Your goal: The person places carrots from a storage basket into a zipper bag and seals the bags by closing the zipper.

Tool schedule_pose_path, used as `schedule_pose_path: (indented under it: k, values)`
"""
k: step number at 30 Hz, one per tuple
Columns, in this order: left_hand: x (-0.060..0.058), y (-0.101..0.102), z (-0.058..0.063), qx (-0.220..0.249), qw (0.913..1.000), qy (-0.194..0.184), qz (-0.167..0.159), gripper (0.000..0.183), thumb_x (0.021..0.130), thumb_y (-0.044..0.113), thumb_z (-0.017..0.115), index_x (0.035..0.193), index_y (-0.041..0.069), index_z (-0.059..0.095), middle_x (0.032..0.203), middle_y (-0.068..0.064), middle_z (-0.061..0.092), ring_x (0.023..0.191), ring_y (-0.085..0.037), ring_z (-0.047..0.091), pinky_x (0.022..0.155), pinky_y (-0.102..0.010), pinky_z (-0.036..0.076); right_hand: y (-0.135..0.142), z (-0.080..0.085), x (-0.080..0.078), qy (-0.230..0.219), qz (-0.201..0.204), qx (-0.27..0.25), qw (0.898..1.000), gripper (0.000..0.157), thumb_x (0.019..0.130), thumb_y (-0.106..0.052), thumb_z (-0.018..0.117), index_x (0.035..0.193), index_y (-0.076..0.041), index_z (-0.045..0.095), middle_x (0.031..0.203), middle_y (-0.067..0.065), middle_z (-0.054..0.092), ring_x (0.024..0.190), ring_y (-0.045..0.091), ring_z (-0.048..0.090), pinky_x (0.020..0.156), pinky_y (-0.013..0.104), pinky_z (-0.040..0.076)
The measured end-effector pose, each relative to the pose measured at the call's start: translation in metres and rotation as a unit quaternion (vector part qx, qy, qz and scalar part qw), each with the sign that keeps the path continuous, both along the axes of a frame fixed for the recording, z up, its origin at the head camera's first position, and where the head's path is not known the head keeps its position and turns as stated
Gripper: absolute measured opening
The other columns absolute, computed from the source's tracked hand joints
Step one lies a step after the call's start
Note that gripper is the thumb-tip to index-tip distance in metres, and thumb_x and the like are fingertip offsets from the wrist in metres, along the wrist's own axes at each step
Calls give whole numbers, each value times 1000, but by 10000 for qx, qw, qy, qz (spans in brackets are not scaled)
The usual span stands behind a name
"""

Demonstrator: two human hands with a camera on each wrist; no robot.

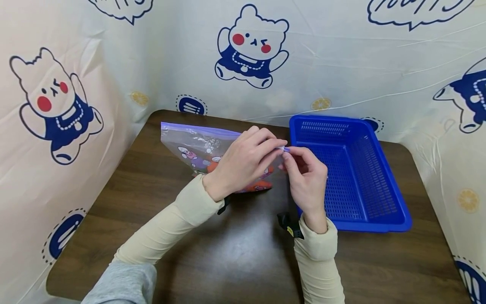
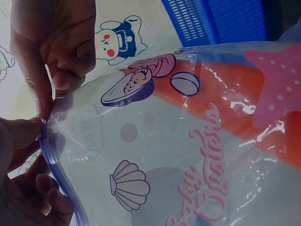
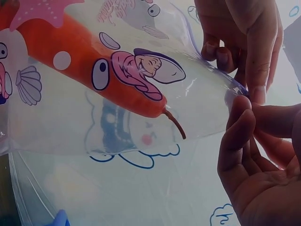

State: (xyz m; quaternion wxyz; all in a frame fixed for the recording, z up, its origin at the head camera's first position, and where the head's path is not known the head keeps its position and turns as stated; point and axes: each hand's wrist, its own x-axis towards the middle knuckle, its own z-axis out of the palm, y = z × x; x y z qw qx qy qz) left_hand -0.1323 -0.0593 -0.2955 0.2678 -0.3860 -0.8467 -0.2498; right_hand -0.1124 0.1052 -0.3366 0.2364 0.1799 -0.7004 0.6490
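Observation:
A clear zip bag (image 1: 178,141) with a purple zip strip stands tilted over the table, printed with shells, a starfish and cartoon figures. Inside it shows a carrot (image 3: 84,66), orange with a thin brown root tip. My left hand (image 1: 243,162) pinches the zip strip near the bag's right end and hides part of the bag in the head view. Right beside it, my right hand (image 1: 309,181) pinches the corner at the end of the strip between thumb and forefinger. Fingertips of both hands meet at that corner in the right wrist view.
A blue perforated plastic basket (image 1: 395,202) stands on the right of the brown wooden table (image 1: 235,261), close beside my right hand. A cloth curtain (image 1: 167,50) with cartoon bears hangs around the table's back and sides.

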Motion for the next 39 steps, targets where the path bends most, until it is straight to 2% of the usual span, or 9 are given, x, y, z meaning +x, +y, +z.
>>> schedule_pose_path:
  k: [3,6,8,15,18,20,27,35,39]
  values:
    - [1,0,1,-10,10000,19,8,20,95,20,62,108,9,71,99,-4,67,85,-17,52,74,-25,43,0,0,0,61,5,4,10000,12,90,3,63,99,10,66,87,21,66,67,7,64,66,18,56]
    - [1,1,1,-104,9999,69,68,18,95,21,62,106,9,70,99,-4,67,85,-18,52,74,-25,43,-2,0,-1,101,-12,-14,9999,11,90,3,63,97,11,66,86,25,65,66,8,63,65,18,56]
    - [1,1,2,-205,9997,107,120,18,95,21,61,106,10,70,100,-4,67,86,-18,51,73,-26,43,-2,0,-1,126,-45,-5,9999,11,90,2,63,97,10,66,84,23,65,66,8,63,64,18,55]
    - [3,1,2,-450,9984,201,272,19,97,23,58,108,11,68,103,-3,66,87,-19,49,71,-27,40,-3,0,0,139,-107,23,9998,11,90,1,63,96,10,66,84,-2,66,65,9,63,63,18,55]
    - [3,1,1,-469,9981,246,310,19,97,24,57,107,12,68,102,-3,66,86,-19,49,71,-27,39,-3,0,0,150,-113,43,9998,11,90,1,63,96,10,66,84,-6,66,65,10,64,63,19,55]
    - [3,1,1,-453,9981,257,317,19,97,25,57,107,12,68,102,-3,66,86,-19,49,71,-27,39,-3,0,0,153,-121,57,9998,11,90,1,63,95,10,66,84,-3,66,65,10,64,63,19,55]
    - [2,1,-1,-399,9982,323,323,19,97,25,57,106,12,68,102,-2,65,86,-19,49,71,-28,38,-2,0,0,154,-136,151,9997,11,90,1,62,97,9,66,85,23,65,66,7,63,64,18,55]
    - [3,-1,1,-427,9976,413,361,19,97,25,58,106,12,68,102,-2,66,88,-20,49,75,-31,37,-2,0,1,137,-161,183,9996,11,90,0,63,96,9,66,84,26,65,65,6,63,63,17,54]
    - [2,-1,0,-488,9968,465,424,19,97,25,57,106,12,69,101,-2,66,88,-20,49,76,-32,37,-3,1,1,125,-225,184,9995,11,90,-2,64,95,8,67,81,14,67,64,6,63,61,18,54]
